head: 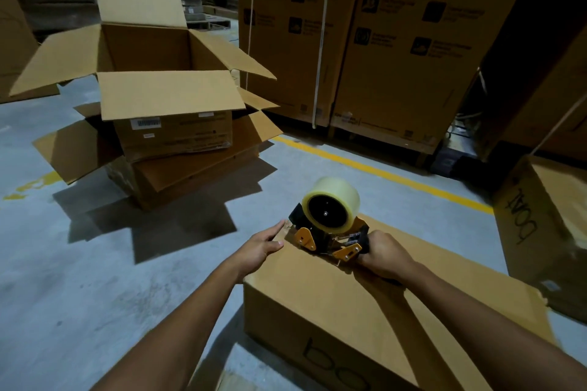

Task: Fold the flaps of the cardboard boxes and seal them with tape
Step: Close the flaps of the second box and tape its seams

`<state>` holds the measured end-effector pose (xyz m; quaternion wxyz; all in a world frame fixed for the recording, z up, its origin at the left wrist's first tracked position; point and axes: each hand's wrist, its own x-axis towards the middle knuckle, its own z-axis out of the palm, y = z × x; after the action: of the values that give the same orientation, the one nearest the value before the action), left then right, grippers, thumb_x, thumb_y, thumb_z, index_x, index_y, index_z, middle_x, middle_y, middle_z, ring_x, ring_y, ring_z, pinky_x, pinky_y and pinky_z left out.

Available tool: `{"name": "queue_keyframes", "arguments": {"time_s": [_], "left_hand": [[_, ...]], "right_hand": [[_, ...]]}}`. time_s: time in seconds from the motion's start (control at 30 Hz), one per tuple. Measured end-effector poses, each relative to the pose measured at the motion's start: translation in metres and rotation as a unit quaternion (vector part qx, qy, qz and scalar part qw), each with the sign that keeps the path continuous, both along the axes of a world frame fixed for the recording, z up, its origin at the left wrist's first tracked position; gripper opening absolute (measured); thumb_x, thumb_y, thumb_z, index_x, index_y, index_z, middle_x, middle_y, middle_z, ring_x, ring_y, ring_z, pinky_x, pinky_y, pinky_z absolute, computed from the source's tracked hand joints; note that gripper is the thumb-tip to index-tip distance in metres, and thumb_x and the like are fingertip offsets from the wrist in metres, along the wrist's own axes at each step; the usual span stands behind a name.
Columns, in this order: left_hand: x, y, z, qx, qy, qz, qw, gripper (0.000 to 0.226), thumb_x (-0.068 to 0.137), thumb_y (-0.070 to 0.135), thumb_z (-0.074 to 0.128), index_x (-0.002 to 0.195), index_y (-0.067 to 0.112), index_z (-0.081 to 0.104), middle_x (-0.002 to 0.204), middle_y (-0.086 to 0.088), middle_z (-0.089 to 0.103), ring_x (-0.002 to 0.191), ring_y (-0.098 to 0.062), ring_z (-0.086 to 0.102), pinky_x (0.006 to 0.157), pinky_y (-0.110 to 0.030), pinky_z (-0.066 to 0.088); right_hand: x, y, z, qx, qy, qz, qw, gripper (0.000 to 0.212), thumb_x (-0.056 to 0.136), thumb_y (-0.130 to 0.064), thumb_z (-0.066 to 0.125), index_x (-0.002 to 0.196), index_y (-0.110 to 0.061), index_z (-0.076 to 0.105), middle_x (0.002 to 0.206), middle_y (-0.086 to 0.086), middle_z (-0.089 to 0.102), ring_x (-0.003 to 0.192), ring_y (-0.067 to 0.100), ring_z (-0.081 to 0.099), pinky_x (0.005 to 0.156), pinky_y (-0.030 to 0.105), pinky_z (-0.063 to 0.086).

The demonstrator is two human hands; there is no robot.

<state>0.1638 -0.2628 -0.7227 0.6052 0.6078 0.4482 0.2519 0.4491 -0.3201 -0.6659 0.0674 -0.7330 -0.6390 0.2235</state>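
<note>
A closed cardboard box lies on the floor in front of me, its flaps folded flat. On its top near the far end sits a tape dispenser with a clear tape roll, black body and orange plates. My right hand grips the dispenser's handle. My left hand rests with straight fingers on the box's far left top edge. Two open boxes are stacked to the far left: the upper open box has its flaps spread out, and the lower open box sits beneath it.
Tall stacked cartons on a pallet stand behind a yellow floor line. Another carton with black writing sits at the right. Grey concrete floor spreads to the left.
</note>
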Motion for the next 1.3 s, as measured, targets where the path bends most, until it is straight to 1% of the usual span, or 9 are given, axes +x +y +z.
{"name": "queue_keyframes", "arguments": {"time_s": [0.1,0.23,0.37,0.5,0.6,0.8,0.97,1.07,1.3], "left_hand": [[0.001,0.002,-0.002,0.149,0.169,-0.043,0.973,0.051,0.108,0.029,0.036,0.156,0.037,0.021,0.164,0.006,0.021,0.148,-0.019,0.027,0.116,-0.031,0.03],[0.018,-0.004,0.007,0.345,0.388,-0.126,0.846,0.049,0.107,0.037,0.024,0.153,0.023,0.034,0.166,0.006,-0.002,0.153,-0.015,-0.01,0.124,-0.051,0.002],[0.027,-0.008,0.008,0.363,0.379,-0.122,0.842,0.047,0.105,0.034,0.025,0.148,0.02,0.04,0.167,0.001,0.008,0.153,-0.014,-0.002,0.124,-0.048,0.0],[0.024,-0.006,0.003,0.373,0.37,-0.117,0.843,0.041,0.104,0.038,0.025,0.133,0.026,0.052,0.159,0.0,0.028,0.15,-0.018,0.017,0.123,-0.049,0.014],[0.024,0.0,0.007,0.372,0.365,-0.117,0.846,0.038,0.104,0.04,0.03,0.115,0.023,0.062,0.143,-0.001,0.044,0.135,-0.018,0.036,0.116,-0.047,0.03],[0.012,0.028,0.007,0.4,0.397,-0.141,0.814,0.04,0.101,0.033,0.027,0.11,0.017,0.063,0.144,-0.009,0.046,0.136,-0.023,0.036,0.115,-0.044,0.031],[0.01,0.024,0.007,0.394,0.401,-0.161,0.811,0.058,0.098,0.04,0.016,0.135,0.018,0.054,0.161,-0.003,0.028,0.152,-0.018,0.013,0.123,-0.047,0.017],[0.011,0.02,0.01,0.378,0.431,-0.173,0.801,0.058,0.102,0.035,0.019,0.157,0.021,0.023,0.165,0.006,0.004,0.153,-0.015,-0.008,0.125,-0.047,0.006],[0.033,0.003,0.011,0.391,0.498,-0.197,0.748,0.068,0.098,0.044,0.009,0.159,0.017,-0.003,0.166,-0.002,-0.012,0.152,-0.016,-0.015,0.123,-0.047,-0.008]], "right_hand": [[0.005,-0.006,0.007,-0.004,-0.003,-0.013,1.0,0.02,0.078,-0.044,0.067,0.083,-0.026,0.072,0.078,-0.005,0.072,0.072,0.013,0.068,0.07,0.04,0.061],[0.0,-0.003,0.02,-0.017,-0.042,0.002,0.999,0.018,0.081,-0.041,0.07,0.076,-0.025,0.063,0.073,-0.004,0.063,0.073,0.014,0.063,0.056,0.028,0.046],[-0.004,0.006,0.042,-0.06,-0.006,0.009,0.998,0.019,0.076,-0.033,0.07,0.066,-0.019,0.06,0.069,0.001,0.06,0.063,0.016,0.056,0.059,0.03,0.043],[-0.01,0.017,0.053,-0.128,0.074,-0.002,0.989,0.007,0.082,-0.008,0.062,0.084,-0.004,0.067,0.072,0.014,0.065,0.058,0.026,0.064,0.059,0.034,0.057],[-0.013,0.018,0.052,-0.132,0.066,0.009,0.989,0.011,0.082,-0.008,0.065,0.071,-0.009,0.063,0.063,0.009,0.058,0.05,0.022,0.056,0.052,0.03,0.051],[-0.022,0.024,0.034,-0.108,0.084,-0.014,0.99,0.012,0.084,-0.017,0.068,0.074,-0.013,0.063,0.067,0.006,0.057,0.057,0.02,0.051,0.056,0.031,0.043],[-0.019,0.016,0.023,-0.104,0.091,-0.025,0.99,0.009,0.081,-0.015,0.062,0.074,-0.011,0.062,0.067,0.009,0.057,0.057,0.023,0.052,0.056,0.032,0.044],[-0.008,-0.001,0.018,-0.094,0.091,-0.029,0.991,0.012,0.081,-0.014,0.06,0.069,-0.014,0.061,0.066,0.007,0.059,0.057,0.022,0.054,0.054,0.029,0.045],[0.035,-0.045,0.018,-0.113,0.045,-0.058,0.991,0.014,0.075,-0.019,0.065,0.081,-0.006,0.068,0.07,0.006,0.061,0.061,0.02,0.056,0.057,0.031,0.044]]}}
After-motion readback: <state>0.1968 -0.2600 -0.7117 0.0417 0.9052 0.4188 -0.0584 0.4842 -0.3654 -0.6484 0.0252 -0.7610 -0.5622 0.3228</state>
